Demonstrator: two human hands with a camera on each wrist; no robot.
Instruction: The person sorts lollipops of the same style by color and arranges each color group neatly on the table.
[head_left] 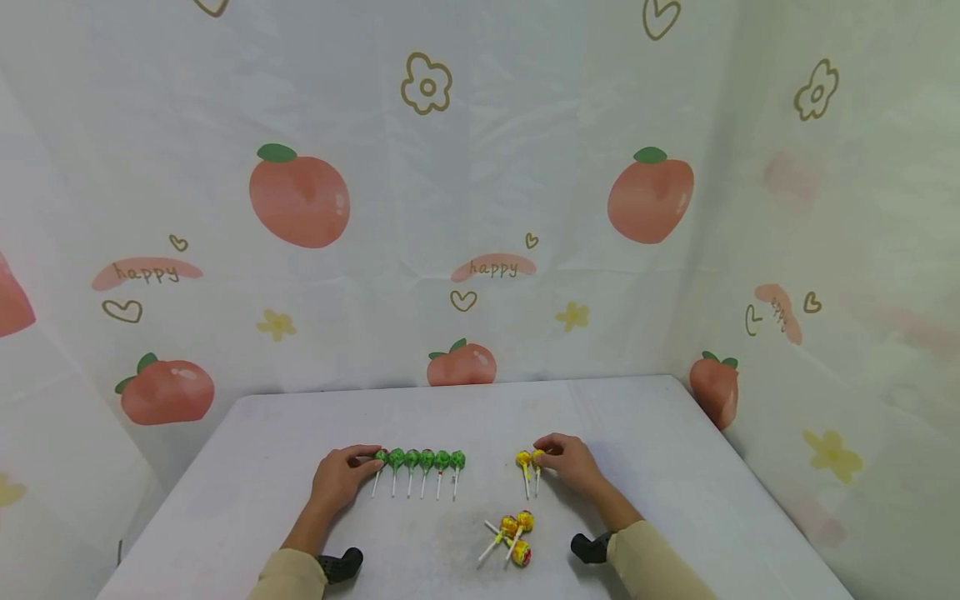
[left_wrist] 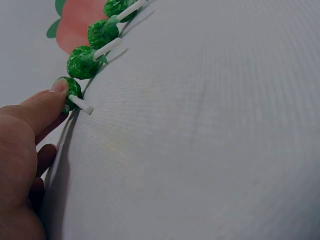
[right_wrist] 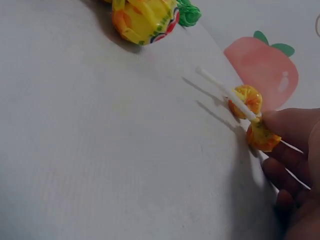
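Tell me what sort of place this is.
It looks like a small indoor booth, possibly set up for recording: a creased, fruit-printed backdrop stands around the white table, where lollipops lie, and the person wears black wrist cameras.

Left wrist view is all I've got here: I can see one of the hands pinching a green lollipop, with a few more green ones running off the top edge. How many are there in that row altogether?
Observer: Six. The head view takes in the whole row of green lollipops, heads lined up side by side.

Visitor: Oh, more than I'd guessed! And the other hand, which I can't see at all, is it holding anything?

Observer: Yes, the right hand is pinching a yellow lollipop by its wrapped head.
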